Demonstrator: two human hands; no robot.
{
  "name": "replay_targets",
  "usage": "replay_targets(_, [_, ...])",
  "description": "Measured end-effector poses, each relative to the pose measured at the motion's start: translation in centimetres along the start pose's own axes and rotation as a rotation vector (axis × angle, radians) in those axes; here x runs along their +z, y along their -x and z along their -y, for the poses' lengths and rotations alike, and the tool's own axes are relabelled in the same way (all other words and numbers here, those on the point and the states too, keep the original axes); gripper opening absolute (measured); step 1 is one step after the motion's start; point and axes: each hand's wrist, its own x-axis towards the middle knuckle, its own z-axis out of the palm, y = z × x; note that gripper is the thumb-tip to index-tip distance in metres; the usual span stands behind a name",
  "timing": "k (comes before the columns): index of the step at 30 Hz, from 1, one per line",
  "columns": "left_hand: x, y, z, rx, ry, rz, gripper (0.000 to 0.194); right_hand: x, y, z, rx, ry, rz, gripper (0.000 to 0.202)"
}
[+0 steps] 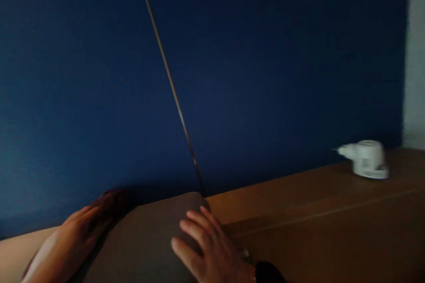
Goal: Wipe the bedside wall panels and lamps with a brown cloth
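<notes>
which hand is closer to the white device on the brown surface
The right hand, its fingers spread at the grey object's rounded corner. The left hand is farther from the white device, at the grey object's opposite side.

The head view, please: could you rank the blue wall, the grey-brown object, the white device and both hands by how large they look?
1. Blue wall
2. Grey-brown object
3. Left hand and right hand: too alike to rank
4. White device
</notes>
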Motion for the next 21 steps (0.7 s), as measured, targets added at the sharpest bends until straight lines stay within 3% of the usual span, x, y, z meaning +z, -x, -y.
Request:
replay_targets(2, [1.5,0.5,-7.4,0.026,0.103,0.117,0.043,-4.1,-1.4,-1.8,-0.013,-0.006,0.006,0.037])
replay_targets(4, [3.1,1.0,-14.4,0.024,0.139,0.150,0.047,-10.8,-2.2,-5.2,-0.032,0.022,-0.012,0.043])
replay_targets(6, [5.2,1.2,-20.4,0.068,0.083,0.175,0.047,-18.1,-1.9,-10.4,0.197,0.186,-0.102,0.046])
replay_targets(8, [7.8,1.4,-25.1,0.122,-0.004,0.199,0.046,-23.8,-0.6,-16.3,0.445,0.482,-0.183,0.059])
replay_targets(10, [10.5,1.7,-29.1,0.146,-0.027,0.212,0.049,-26.6,1.5,-21.3,0.536,0.574,-0.020,0.074])
replay_targets(12, [12.9,2.0,-32.9,0.154,0.021,0.210,0.052,-27.3,3.5,-24.1,0.608,0.513,0.079,0.065])
replay_targets(16, [16.1,1.9,-42.2,0.295,0.163,0.272,0.041,-29.6,4.5,-24.5,0.550,0.431,-0.040,0.042])
replay_targets(18, [17.5,1.4,-48.1,0.410,0.245,0.320,0.034,-32.7,3.8,-23.8,0.517,0.487,-0.150,0.040])
replay_targets(21, [20.4,0.2,-57.6,0.595,0.327,0.370,0.025,-38.0,3.2,-23.4,0.543,0.637,-0.231,0.055])
